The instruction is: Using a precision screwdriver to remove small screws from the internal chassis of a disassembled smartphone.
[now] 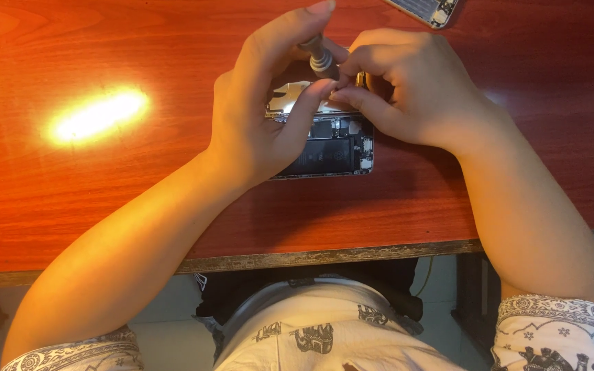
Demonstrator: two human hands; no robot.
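Opened phone (335, 148), back removed, lies flat on the red-brown wooden table (70, 199), near the middle and just in from the near edge. Glare patch on the table well to its left; a second device (426, 9) is cut off at the top edge of the frame, well apart. Left hand (262, 117) covers the phone's left part, forefinger up on the cap of a small grey screwdriver (319, 56), thumb against its shaft. Right hand (407, 86) curls closed over the phone's upper right, fingertips pinched by the driver's tip; what they pinch is hard to make out. Phone's upper end hidden under both hands. Long axis seems to run away from the person; screwdriver stands near upright, tilted slightly.
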